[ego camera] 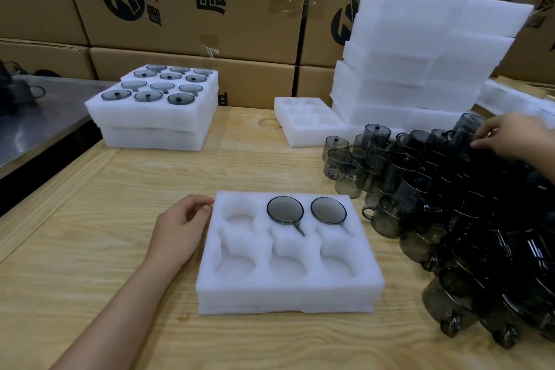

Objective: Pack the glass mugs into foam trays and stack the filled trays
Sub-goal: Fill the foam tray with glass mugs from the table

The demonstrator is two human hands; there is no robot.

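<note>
Foam tray [288, 288] near the table's [120, 249] front edge, two mugs [285, 210] in its rear pockets; loose mugs [450, 204] at right edge; filled trays [150, 120] rear-left; empty trays [420, 48] rear-right.

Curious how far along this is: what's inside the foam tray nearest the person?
The foam tray holds two mugs in its far row; four pockets show bare foam. Their bodies are sunk out of sight.

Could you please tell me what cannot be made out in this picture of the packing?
- Head view: whether the right hand grips a mug; its fingertips are lost among the dark pile of mugs.
- Head view: the pile's count; the right edge cuts it off and mugs overlap.
- Head view: contents of the filled stack in its lower layer; the top trays cover it.
</note>
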